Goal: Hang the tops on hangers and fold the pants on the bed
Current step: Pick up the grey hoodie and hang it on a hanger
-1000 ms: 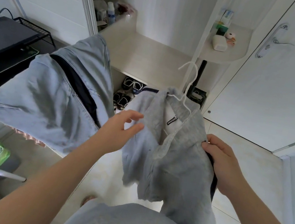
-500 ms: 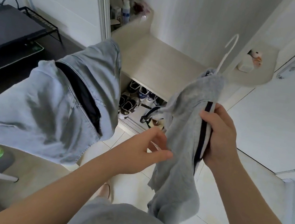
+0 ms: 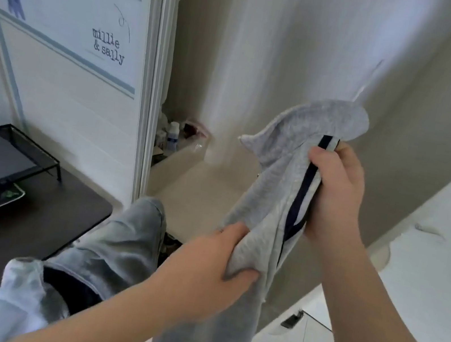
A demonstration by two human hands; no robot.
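A grey top [image 3: 275,185] with a dark navy stripe hangs bunched on a white hanger [image 3: 367,81], whose blurred hook rises above the collar. My right hand [image 3: 333,195] grips the top high up along the stripe. Lower down, my left hand [image 3: 215,261] is closed on a fold of the same grey fabric. A light denim garment [image 3: 113,247] with a dark lining is draped over my left forearm, hanging down toward the bottom left.
An open wardrobe recess with a beige shelf [image 3: 191,189] lies straight ahead, with small bottles [image 3: 172,135] in its back corner. A sliding door [image 3: 66,60] with a print stands to the left. A dark desk [image 3: 16,219] with a laptop on a wire stand is at lower left.
The view has tilted upward toward the wardrobe. My right hand raised the top and hanger higher. My left hand, open half a second ago, has closed on the lower grey fabric.
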